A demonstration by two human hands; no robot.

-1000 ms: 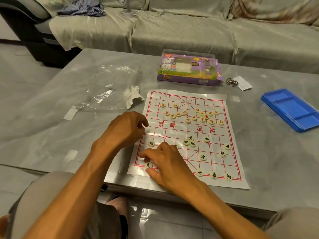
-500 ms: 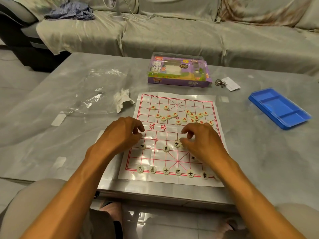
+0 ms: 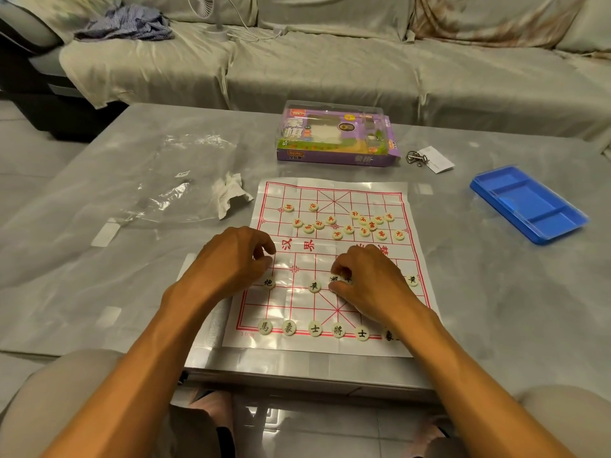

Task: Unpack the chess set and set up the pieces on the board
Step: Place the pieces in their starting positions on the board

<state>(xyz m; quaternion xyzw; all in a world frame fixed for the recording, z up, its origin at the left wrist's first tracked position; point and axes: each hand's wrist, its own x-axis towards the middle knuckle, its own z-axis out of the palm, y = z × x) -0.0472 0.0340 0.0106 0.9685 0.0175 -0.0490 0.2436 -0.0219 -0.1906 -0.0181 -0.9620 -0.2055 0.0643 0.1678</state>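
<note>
A white paper chess board [image 3: 299, 256] with red lines lies on the table. Red-lettered pieces [image 3: 348, 223] sit scattered on its far half. Several black-lettered pieces [image 3: 314, 328] stand in a row along the near edge, and others [image 3: 313, 286] are further in. My left hand [image 3: 231, 262] rests on the board's left edge with its fingers curled; nothing shows inside it. My right hand [image 3: 373, 282] is over the middle right of the near half, thumb and forefinger pinching a black-lettered piece [image 3: 334, 278].
The purple chess box [image 3: 334, 137] stands beyond the board. A blue tray [image 3: 529, 203] lies at the right, with a metal ring and a tag [image 3: 429, 158] near it. Clear plastic wrap [image 3: 178, 180] and crumpled paper [image 3: 229, 193] lie at the left. A sofa stands behind the table.
My right hand moved from the board's near left corner to the middle right and closed on a black piece. More pieces now stand in the near row. My left hand stayed put.
</note>
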